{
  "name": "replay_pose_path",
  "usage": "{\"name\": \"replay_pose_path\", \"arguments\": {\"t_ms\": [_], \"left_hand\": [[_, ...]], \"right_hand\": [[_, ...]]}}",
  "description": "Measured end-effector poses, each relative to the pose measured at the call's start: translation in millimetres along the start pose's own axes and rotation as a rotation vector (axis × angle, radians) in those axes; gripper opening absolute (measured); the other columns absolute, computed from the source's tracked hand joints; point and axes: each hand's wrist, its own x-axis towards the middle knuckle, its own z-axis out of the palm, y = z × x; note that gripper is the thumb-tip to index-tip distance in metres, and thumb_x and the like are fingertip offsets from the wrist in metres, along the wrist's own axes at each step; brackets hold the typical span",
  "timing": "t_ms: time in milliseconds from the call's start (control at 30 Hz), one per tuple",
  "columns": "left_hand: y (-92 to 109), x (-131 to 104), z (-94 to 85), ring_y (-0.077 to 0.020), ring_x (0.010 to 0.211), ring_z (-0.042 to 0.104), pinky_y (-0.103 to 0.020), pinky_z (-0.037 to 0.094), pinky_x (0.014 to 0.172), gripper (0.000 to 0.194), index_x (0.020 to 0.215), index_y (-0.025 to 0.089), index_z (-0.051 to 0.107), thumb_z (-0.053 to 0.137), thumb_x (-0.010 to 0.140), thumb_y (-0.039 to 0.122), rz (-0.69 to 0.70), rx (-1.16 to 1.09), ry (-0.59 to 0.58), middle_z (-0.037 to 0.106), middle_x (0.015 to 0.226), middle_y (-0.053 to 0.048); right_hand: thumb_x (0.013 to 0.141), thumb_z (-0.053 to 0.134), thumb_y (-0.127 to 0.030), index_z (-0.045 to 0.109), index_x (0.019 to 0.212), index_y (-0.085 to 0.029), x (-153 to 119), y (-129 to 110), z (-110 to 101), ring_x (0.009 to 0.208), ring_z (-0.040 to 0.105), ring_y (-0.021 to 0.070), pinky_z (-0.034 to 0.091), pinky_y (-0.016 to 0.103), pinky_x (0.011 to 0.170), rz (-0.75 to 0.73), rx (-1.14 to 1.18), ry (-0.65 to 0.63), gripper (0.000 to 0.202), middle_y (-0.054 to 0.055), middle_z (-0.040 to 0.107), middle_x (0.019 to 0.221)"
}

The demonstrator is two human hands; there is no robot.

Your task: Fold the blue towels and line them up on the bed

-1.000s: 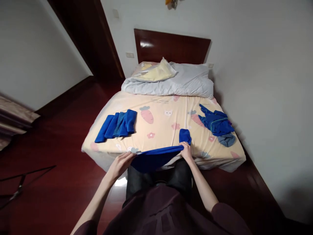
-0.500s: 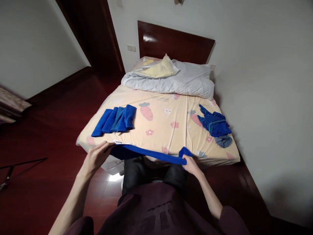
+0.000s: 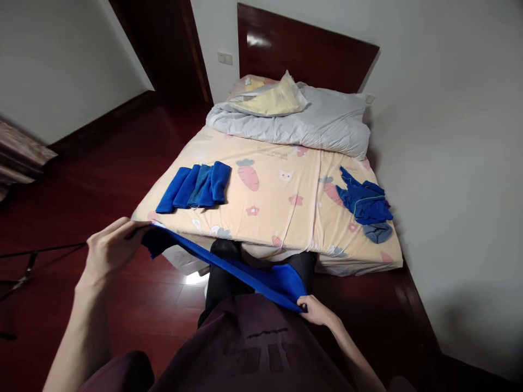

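Note:
A blue towel (image 3: 241, 272) is stretched slantwise between my two hands, above my lap and in front of the bed. My left hand (image 3: 112, 245) is closed on its far left end, higher and beyond the bed's near left corner. Lower and nearer my body, my right hand (image 3: 316, 310) pinches the other end. Part of the cloth hangs loose over my right knee. On the bed's left side lie several folded blue towels (image 3: 183, 188) in an overlapping row. A crumpled heap of blue clothing (image 3: 365, 201) rests at the bed's right side.
The bed (image 3: 265, 218) has a pale sheet printed with carrots and flowers. A grey quilt (image 3: 330, 122) and a yellow pillow (image 3: 278, 100) lie by the dark wooden headboard (image 3: 306, 49). A thin black stand (image 3: 30, 267) is on the floor at left. Walls flank the bed's right.
My left hand has moved left and slightly up, my right hand down toward my body, so the towel is now slanted and drawn longer. The view has tilted down a little.

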Motion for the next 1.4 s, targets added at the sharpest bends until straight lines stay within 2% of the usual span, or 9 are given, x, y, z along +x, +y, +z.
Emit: {"name": "replay_pose_path", "arguments": {"t_ms": [167, 300, 567, 700, 800, 933, 1067, 1233, 1400], "left_hand": [[-5.9, 2.0, 0.7, -0.0067, 0.068, 0.056, -0.017, 0.044, 0.065, 0.035, 0.091, 0.021, 0.078, 0.053, 0.103, 0.042, -0.059, -0.031, -0.05, 0.06, 0.077, 0.002], [-15.5, 10.9, 8.2, -0.0072, 0.079, 0.06, -0.017, 0.048, 0.071, 0.039, 0.094, 0.021, 0.08, 0.053, 0.102, 0.049, -0.056, -0.063, -0.07, 0.067, 0.096, 0.001], [-20.8, 83.5, 38.4, -0.0027, 0.056, 0.055, -0.014, 0.047, 0.06, 0.037, 0.098, 0.012, 0.08, 0.06, 0.098, 0.044, 0.004, -0.263, -0.179, 0.076, 0.092, 0.002], [-9.9, 131.3, 52.5, -0.0063, 0.06, 0.062, -0.018, 0.051, 0.066, 0.046, 0.104, 0.002, 0.077, 0.061, 0.099, 0.045, -0.051, -0.277, -0.19, 0.076, 0.079, 0.001], [-1.2, 158.1, 64.9, -0.0105, 0.071, 0.068, -0.022, 0.054, 0.072, 0.051, 0.107, -0.002, 0.076, 0.061, 0.098, 0.046, -0.069, -0.339, -0.136, 0.078, 0.085, -0.002], [2.2, 172.9, 81.2, -0.0164, 0.078, 0.074, -0.024, 0.057, 0.075, 0.044, 0.102, 0.004, 0.079, 0.067, 0.091, 0.044, -0.107, -0.368, -0.041, 0.08, 0.091, -0.008], [-2.8, 166.8, 82.9, -0.0203, 0.081, 0.077, -0.029, 0.061, 0.077, 0.036, 0.098, 0.014, 0.081, 0.063, 0.087, 0.042, -0.101, -0.392, -0.082, 0.08, 0.09, -0.008], [-8.4, 158.6, 62.1, -0.0236, 0.077, 0.078, -0.034, 0.064, 0.078, 0.032, 0.093, 0.018, 0.082, 0.067, 0.079, 0.043, -0.159, -0.427, -0.384, 0.08, 0.081, -0.003], [-2.1, 169.2, 46.7, -0.0243, 0.075, 0.079, -0.035, 0.065, 0.081, 0.033, 0.094, 0.02, 0.081, 0.074, 0.073, 0.044, -0.31, -0.487, -0.643, 0.078, 0.073, -0.001]], "right_hand": [[0.081, 0.068, -0.027, 0.074, 0.081, -0.026, -4.5, 13.4, -7.5, 0.08, 0.068, 0.023, 0.052, 0.034, 0.076, 0.023, -0.037, 0.158, 0.006, 0.002, 0.073, 0.089], [0.091, 0.058, -0.036, 0.079, 0.093, -0.025, -1.2, 21.1, -42.7, 0.089, 0.073, 0.0273, 0.055, 0.038, 0.082, -0.01, -0.008, 0.31, 0.024, 0.007, 0.078, 0.095], [0.091, 0.064, -0.047, 0.079, 0.088, -0.026, 8.1, 14.8, -212.0, 0.073, 0.071, 0.0269, 0.058, 0.039, 0.071, -0.172, -0.202, 0.847, 0.026, 0.009, 0.077, 0.084], [0.095, 0.061, -0.044, 0.08, 0.097, -0.024, -2.6, -8.8, -302.4, 0.071, 0.067, 0.0237, 0.055, 0.036, 0.068, -0.263, -0.43, 1.076, 0.029, 0.011, 0.073, 0.084], [0.099, 0.057, -0.039, 0.08, 0.102, -0.022, -11.8, -24.2, -344.5, 0.078, 0.067, 0.0233, 0.055, 0.036, 0.075, -0.298, -0.53, 1.182, 0.028, 0.012, 0.074, 0.091], [0.099, 0.06, -0.04, 0.08, 0.1, -0.02, -24.8, -33.1, -363.1, 0.082, 0.069, 0.0236, 0.055, 0.037, 0.082, -0.256, -0.591, 1.285, 0.028, 0.012, 0.075, 0.094], [0.094, 0.066, -0.044, 0.082, 0.096, -0.019, -43.2, -31.0, -355.7, 0.072, 0.071, 0.0212, 0.056, 0.033, 0.074, -0.155, -0.523, 1.193, 0.03, 0.01, 0.078, 0.087], [0.087, 0.075, -0.044, 0.081, 0.095, -0.015, -70.1, -28.5, -343.8, 0.053, 0.071, 0.0212, 0.057, 0.029, 0.057, 0.022, -0.205, 0.932, 0.031, 0.005, 0.071, 0.057], [0.078, 0.086, -0.027, 0.078, 0.087, -0.011, -89.0, -34.9, -353.2, 0.064, 0.077, 0.0271, 0.063, 0.031, 0.055, 0.161, 0.169, 0.801, 0.02, 0.014, 0.075, 0.067]]}}
